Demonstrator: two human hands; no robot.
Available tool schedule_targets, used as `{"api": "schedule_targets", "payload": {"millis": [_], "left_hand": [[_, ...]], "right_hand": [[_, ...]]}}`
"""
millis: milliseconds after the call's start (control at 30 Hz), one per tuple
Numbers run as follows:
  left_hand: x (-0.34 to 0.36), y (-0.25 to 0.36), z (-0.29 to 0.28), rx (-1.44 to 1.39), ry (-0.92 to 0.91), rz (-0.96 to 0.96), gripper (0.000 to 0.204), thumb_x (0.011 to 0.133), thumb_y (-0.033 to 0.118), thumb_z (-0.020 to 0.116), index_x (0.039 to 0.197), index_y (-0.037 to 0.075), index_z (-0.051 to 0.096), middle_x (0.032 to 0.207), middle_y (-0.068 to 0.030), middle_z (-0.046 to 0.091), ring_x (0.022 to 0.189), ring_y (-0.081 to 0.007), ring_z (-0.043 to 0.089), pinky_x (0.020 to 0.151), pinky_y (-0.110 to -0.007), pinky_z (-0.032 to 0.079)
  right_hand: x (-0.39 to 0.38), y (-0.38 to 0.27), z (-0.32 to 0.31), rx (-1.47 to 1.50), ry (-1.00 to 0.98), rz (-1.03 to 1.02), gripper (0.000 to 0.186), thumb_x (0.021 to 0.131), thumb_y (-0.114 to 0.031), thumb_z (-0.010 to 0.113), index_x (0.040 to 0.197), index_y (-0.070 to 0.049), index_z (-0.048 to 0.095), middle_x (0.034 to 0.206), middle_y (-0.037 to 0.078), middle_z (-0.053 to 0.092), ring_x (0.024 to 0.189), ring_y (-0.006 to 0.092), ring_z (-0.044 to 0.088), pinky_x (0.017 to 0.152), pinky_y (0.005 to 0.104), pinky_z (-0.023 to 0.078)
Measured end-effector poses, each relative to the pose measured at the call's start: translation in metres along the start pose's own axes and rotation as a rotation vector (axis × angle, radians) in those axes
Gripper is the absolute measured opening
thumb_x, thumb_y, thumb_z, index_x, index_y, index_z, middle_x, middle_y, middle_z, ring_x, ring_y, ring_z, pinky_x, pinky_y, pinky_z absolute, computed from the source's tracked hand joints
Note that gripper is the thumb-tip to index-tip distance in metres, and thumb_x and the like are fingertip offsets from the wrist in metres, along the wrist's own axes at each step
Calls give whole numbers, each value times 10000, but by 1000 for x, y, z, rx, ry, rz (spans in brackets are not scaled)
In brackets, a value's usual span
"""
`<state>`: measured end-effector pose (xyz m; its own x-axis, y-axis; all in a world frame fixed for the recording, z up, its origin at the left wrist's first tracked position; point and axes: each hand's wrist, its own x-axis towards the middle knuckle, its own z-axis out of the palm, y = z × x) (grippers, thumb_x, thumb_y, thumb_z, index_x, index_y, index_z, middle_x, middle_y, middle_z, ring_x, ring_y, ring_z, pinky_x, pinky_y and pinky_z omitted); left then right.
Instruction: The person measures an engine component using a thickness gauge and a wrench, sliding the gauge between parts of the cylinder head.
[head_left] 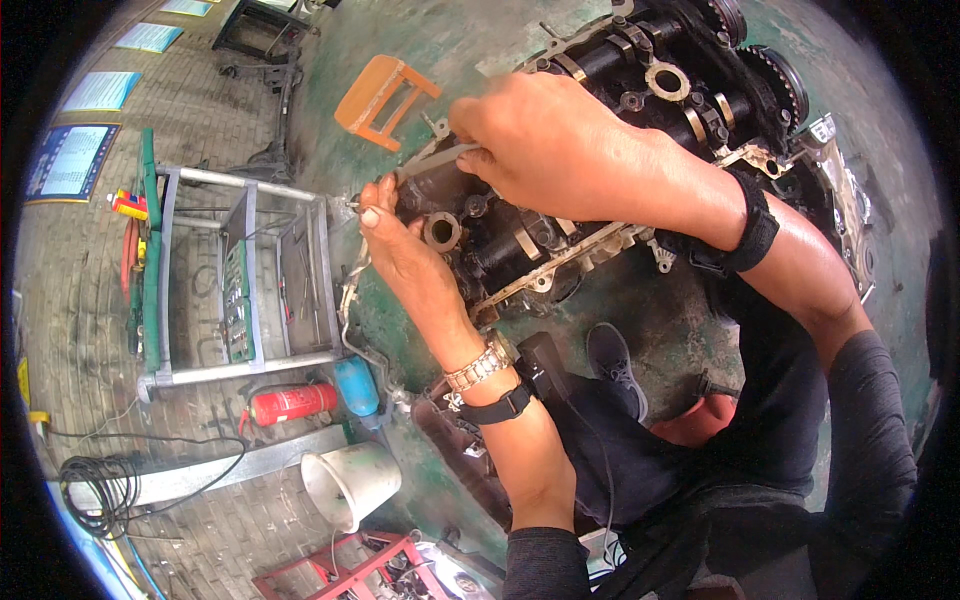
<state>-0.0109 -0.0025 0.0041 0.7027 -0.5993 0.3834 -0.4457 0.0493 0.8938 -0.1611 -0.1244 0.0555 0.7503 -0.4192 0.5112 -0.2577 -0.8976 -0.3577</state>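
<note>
A dark, oily engine cylinder head with camshafts (pixel 600 75) lies before me, its pale metal edge (pixel 560 268) running along the near side. My right hand (pixel 540 140) is closed in a fist around a flat grey metal tool (pixel 440 160), whose exact kind I cannot make out. The tool slants down to the left over the engine's left end. There my left hand (pixel 405 245) has its fingers curled together, thumb up, next to the tool's far end. Whatever these fingers grip is hidden. Just right of the left hand is a round metal ring (pixel 441 232) on the engine.
A wheeled metal rack (pixel 255 375) with tools stands at left. Near it are a red fire extinguisher (pixel 295 403), a blue bottle (pixel 357 390) and a white bucket (pixel 350 485). An orange wooden stool (pixel 375 100) stands beyond the engine. A cable coil (pixel 100 495) lies lower left.
</note>
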Motion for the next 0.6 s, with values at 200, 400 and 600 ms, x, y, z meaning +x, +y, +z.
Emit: {"api": "schedule_targets", "payload": {"millis": [200,400,600], "left_hand": [[1,-2,-2,37,-2,20,883,1034,688,280,1484,-61,402,1447,-214,533,1345,-300,495,1070,-455,400],[0,-3,0,-45,-1,1,851,1047,658,282,1486,-62,401,1465,-214,517,1359,-300,482,1076,-454,392],[1,-1,0,-60,-10,-9,846,1050,653,287,1481,-65,405,1461,-211,521,1350,-293,489,1071,-444,398]], "right_hand": [[-5,-9,0,-9,27,-22,196,852,-172,711,916,-1,640,713,202,648,726,423,668,662,509,540],[-11,-16,1,-9,60,-91,210,853,-177,709,946,-8,625,668,190,640,667,402,669,616,497,537],[-13,-23,-1,12,13,-95,215,870,-187,693,961,-10,611,643,173,636,651,395,672,606,486,537]]}}
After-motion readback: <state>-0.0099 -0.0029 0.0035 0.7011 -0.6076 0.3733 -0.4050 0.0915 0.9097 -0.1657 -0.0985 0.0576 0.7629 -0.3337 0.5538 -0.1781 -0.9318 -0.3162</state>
